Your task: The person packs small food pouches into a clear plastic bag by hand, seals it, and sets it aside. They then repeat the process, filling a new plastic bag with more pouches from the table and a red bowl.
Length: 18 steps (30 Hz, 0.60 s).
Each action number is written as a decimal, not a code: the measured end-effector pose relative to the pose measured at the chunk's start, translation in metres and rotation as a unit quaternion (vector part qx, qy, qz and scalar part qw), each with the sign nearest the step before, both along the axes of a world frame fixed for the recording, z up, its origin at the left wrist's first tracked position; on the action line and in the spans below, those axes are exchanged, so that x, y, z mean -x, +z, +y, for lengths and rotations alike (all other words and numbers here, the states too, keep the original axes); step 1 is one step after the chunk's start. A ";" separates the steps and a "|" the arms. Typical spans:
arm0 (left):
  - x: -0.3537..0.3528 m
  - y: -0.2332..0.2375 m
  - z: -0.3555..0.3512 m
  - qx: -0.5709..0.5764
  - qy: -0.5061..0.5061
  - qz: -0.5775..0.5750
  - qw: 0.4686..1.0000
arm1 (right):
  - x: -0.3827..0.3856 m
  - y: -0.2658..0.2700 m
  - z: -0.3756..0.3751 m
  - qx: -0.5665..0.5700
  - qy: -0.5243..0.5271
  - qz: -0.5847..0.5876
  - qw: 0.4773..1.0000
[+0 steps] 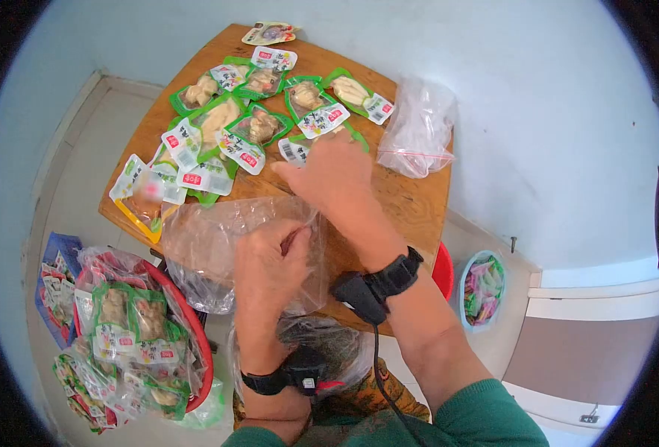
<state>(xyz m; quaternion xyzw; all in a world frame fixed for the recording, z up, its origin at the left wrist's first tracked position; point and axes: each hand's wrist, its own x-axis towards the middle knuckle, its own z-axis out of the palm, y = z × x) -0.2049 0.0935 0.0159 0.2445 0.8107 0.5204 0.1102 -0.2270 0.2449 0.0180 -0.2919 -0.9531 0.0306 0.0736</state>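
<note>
My left hand [270, 257] is closed with its fingers curled round the edge of a clear plastic bag [203, 242], which lies spread at the table's near side. Ahead of it, my right hand [337, 175] reaches over a green-edged snack pouch [294, 152], fingers bent down onto it and thumb out to the left; the fingertips are partly hidden. The pouch's white label shows on one side of the hand, its green edge on the other. Beyond lie several similar vacuum-packed pouches [262, 128] with pale food inside, some overlapping. An orange-edged pouch [142, 200] lies at the table's left.
The wooden table [411, 205] stands against a pale wall. A clear bag [419, 130] lies at its right edge. On the floor are a red basket [204, 357] heaped with pouches, a blue basket [46, 305], and a light-blue bucket [461, 294] of colourful wrappers.
</note>
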 end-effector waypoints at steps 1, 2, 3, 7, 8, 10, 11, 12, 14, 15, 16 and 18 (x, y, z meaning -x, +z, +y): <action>0.001 0.001 -0.001 0.001 -0.002 -0.014 1.000 | 0.003 -0.001 0.000 -0.019 -0.004 -0.045 0.999; 0.002 0.002 -0.001 0.002 -0.003 -0.028 1.000 | 0.002 -0.003 0.001 -0.019 -0.005 -0.046 0.999; 0.002 0.002 -0.001 0.002 -0.004 -0.028 1.000 | 0.001 -0.004 0.001 -0.031 0.002 -0.035 0.999; 0.002 0.001 -0.002 -0.007 0.000 0.014 1.000 | -0.014 0.002 0.012 0.049 0.022 -0.022 0.998; 0.002 0.001 -0.001 -0.020 0.004 0.016 1.000 | -0.022 0.003 0.018 0.047 0.022 -0.024 0.998; 0.001 0.001 -0.001 -0.025 0.002 0.028 0.999 | -0.045 0.009 0.026 -0.011 0.057 0.059 0.997; 0.001 0.002 -0.001 -0.029 0.000 0.042 0.999 | -0.062 0.019 0.029 -0.003 0.048 0.105 0.993; 0.000 0.002 0.000 -0.030 0.000 0.040 0.999 | -0.080 0.031 0.028 0.005 0.039 0.152 0.988; -0.003 0.001 0.002 -0.043 0.026 0.086 0.995 | -0.111 0.036 0.027 0.269 -0.051 0.344 0.898; -0.005 0.001 0.004 -0.043 0.025 0.085 0.995 | -0.124 0.042 0.021 0.269 -0.052 0.343 0.898; -0.007 0.001 0.007 -0.054 0.044 0.102 0.992 | -0.136 0.053 0.012 0.382 -0.063 0.412 0.825; -0.014 0.000 0.012 -0.063 0.062 0.117 0.989 | -0.162 0.057 0.001 0.486 -0.076 0.471 0.733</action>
